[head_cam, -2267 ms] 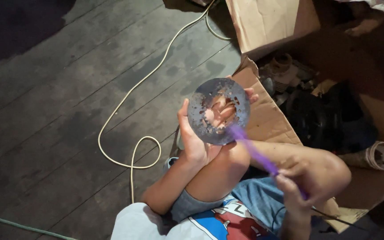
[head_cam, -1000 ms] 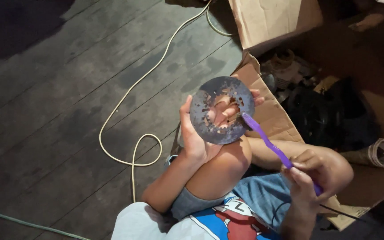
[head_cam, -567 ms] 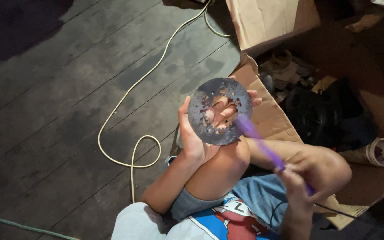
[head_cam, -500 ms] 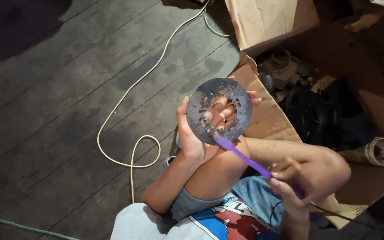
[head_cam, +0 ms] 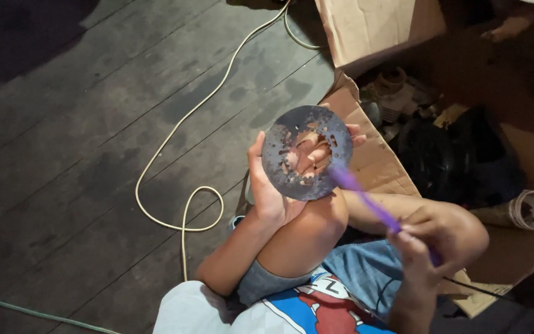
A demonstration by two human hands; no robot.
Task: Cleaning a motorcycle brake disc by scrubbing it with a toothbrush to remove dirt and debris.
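Note:
My left hand (head_cam: 273, 185) holds up a round, dark, rusty metal disc (head_cam: 292, 173) with a cut-out centre, thumb on its left rim and fingers behind it. My right hand (head_cam: 440, 241) grips the handle of a purple toothbrush (head_cam: 372, 204). The brush head touches the disc's lower right face. Both hands are above my raised knee (head_cam: 307, 229).
An open cardboard box (head_cam: 372, 154) on the right holds dark parts and a cylindrical can (head_cam: 529, 210). A cream cable (head_cam: 180, 142) loops across the dark wooden floor (head_cam: 69, 136). A green cord (head_cam: 26, 309) crosses the lower left corner.
The purple toothbrush has moved back and forth over the disc's lower right face with my right hand. The disc and left hand have stayed in place.

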